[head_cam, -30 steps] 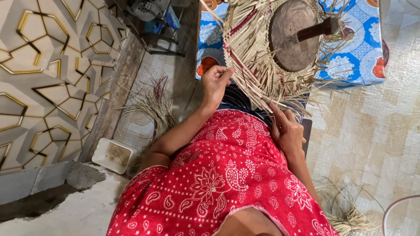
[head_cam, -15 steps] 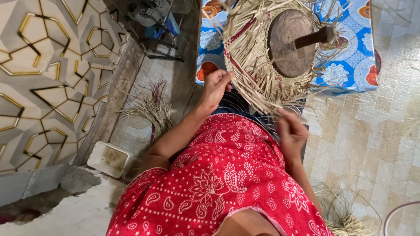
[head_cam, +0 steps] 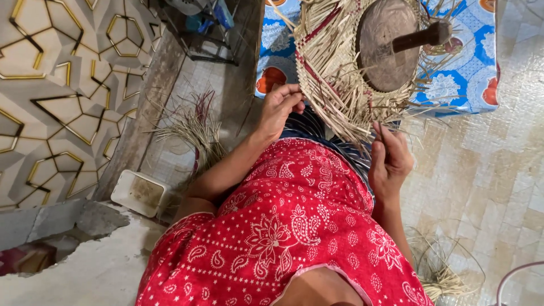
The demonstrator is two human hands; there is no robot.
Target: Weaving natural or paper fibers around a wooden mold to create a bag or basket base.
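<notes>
Round straw weaving [head_cam: 334,73], loose frayed ends, red strands, left hand [head_cam: 279,107] pinching rim

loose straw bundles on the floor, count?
2: one bundle left of the left arm, by the wall; another bundle lower right, beyond the right elbow. More may be hidden under the woven piece.

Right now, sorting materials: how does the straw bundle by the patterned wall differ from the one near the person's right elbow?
The loose straw bundle by the wall fans out straight, with reddish strands; the tangled straw bundle at lower right curls in loops, all pale. The first lies on the left, the second on the right. Both lie on the floor, untouched.
</notes>
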